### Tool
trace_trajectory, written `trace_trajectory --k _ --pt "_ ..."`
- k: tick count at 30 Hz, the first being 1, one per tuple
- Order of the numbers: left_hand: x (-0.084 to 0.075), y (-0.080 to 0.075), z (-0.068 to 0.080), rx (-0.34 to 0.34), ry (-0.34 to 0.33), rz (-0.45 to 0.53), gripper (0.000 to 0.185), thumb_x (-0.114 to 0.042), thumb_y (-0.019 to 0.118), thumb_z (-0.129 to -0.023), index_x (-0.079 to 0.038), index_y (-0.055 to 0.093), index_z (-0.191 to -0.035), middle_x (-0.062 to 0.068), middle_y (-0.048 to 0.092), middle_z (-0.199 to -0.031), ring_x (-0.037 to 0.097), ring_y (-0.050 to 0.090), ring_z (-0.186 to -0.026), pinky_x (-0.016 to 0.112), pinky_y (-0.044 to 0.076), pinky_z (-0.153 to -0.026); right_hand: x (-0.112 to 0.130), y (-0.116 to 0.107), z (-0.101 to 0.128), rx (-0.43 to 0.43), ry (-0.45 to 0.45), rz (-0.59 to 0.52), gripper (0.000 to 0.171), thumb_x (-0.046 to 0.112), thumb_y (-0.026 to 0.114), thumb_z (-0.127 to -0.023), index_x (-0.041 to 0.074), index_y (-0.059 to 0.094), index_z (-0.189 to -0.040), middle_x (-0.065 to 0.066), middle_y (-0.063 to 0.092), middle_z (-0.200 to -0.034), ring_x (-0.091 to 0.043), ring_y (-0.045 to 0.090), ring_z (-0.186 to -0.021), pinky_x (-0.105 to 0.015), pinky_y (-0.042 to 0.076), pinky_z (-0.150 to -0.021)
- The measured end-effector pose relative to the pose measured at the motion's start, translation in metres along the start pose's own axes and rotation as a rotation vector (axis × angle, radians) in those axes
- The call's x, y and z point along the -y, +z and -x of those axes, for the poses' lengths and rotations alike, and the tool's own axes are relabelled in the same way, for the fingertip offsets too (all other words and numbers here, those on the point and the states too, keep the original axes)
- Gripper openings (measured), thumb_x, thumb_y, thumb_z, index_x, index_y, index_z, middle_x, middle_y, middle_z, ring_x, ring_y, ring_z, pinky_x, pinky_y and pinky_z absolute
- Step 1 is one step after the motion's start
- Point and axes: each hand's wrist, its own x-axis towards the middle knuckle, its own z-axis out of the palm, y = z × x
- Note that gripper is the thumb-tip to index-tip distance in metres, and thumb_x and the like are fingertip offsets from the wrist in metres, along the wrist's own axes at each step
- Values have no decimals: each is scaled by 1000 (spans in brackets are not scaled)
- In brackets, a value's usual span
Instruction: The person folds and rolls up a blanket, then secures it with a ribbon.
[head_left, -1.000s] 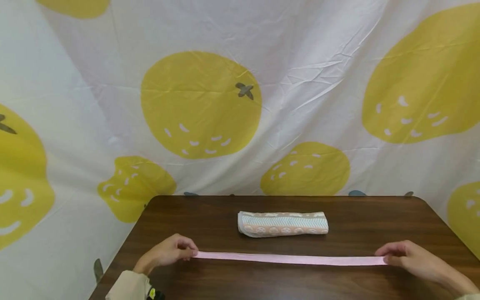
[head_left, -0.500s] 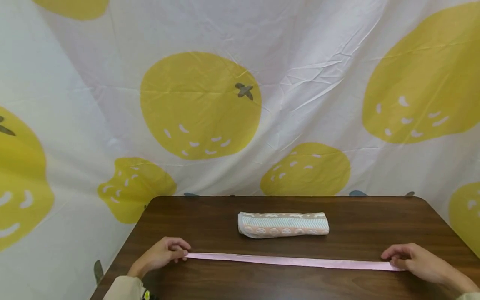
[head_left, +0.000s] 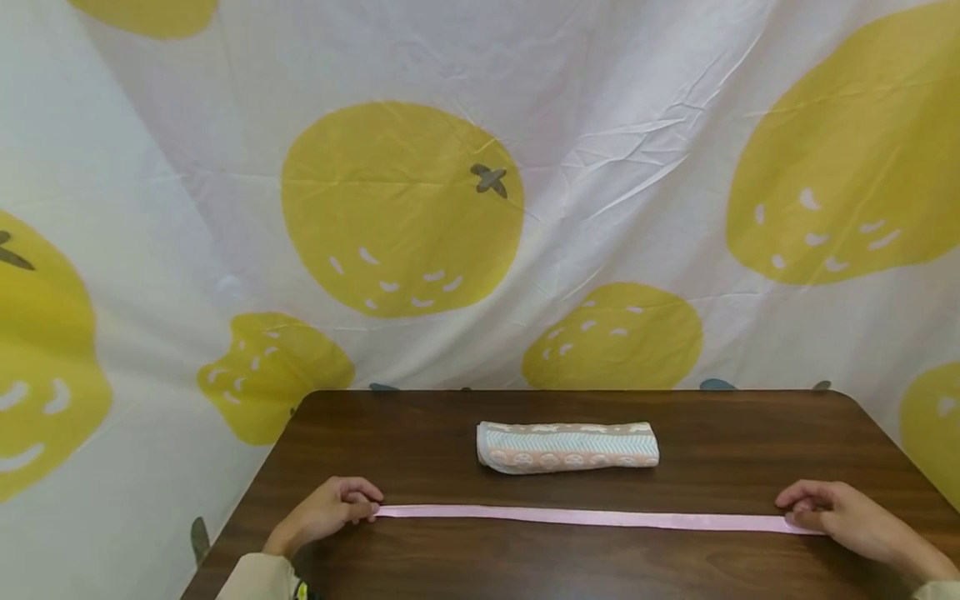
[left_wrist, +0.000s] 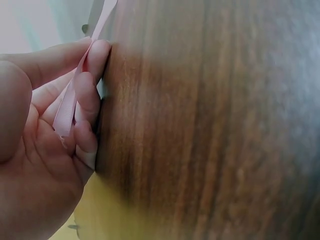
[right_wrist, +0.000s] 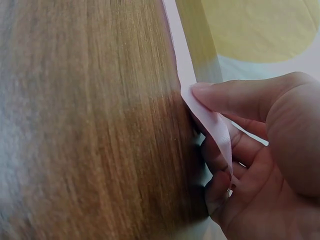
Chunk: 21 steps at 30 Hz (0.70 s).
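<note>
A: Where is the pink ribbon [head_left: 585, 517]?

B: Stretched flat across the near part of the dark wooden tabletop [head_left: 720, 433], running almost from side to side. The left hand [head_left: 326, 512] pinches one end; in the left wrist view the ribbon [left_wrist: 70, 95] passes between thumb and curled fingers [left_wrist: 92, 85]. The right hand [head_left: 840, 517] pinches the other end, the strip [right_wrist: 200, 100] caught under the thumb with the fingers [right_wrist: 220, 165] curled below it.

A: How close are the hands to the edges?

B: The left hand sits just inside the tabletop's left edge, its sleeve [head_left: 258, 579] at the near corner. The right hand lies near the right edge, which slants off toward the corner of the head view.

A: What else stands on the surface?

B: A rolled patterned towel [head_left: 567, 447], parallel to the ribbon and farther back, near the middle. It is apart from the ribbon, with a band of bare wood between them.

A: Any room around it?

B: Bare wood shows to the left and right of the towel and behind it up to the far edge, where a white cloth backdrop with yellow fruit [head_left: 401, 208] hangs.
</note>
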Motion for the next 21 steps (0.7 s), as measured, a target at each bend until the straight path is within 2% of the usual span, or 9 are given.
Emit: trace_trajectory --k 4,9,17,21 --pt "1 1 1 -3 2 13 20 -8 64 -93 7 65 -107 15 72 -86 14 61 -73 26 48 -63 2 2 0 -11 34 -8 17 8 63 -95 -5 63 -105 8 61 -83 2 51 -74 -22 44 -62" --pt "0 2 2 -17 -6 14 19 -7 65 -92 5 66 -106 10 72 -85 13 62 -74 25 49 -64 4 3 0 -13 65 -17 20 9 63 -95 -7 62 -108 6 60 -83 1 51 -74 -22 46 -63" --pt "5 6 1 -80 46 -12 18 -3 65 -91 7 67 -105 15 71 -85 13 61 -74 25 50 -65 3 3 1 -10 77 3 22 11 63 -95 -6 62 -109 5 61 -84 2 51 -73 -22 45 -63" --pt "3 5 3 -131 63 -68 16 -7 66 -91 3 69 -103 11 70 -84 11 59 -72 24 48 -64 3 3 0 -11 73 10 22 11 63 -95 -6 62 -109 5 62 -84 2 51 -74 -22 44 -63"
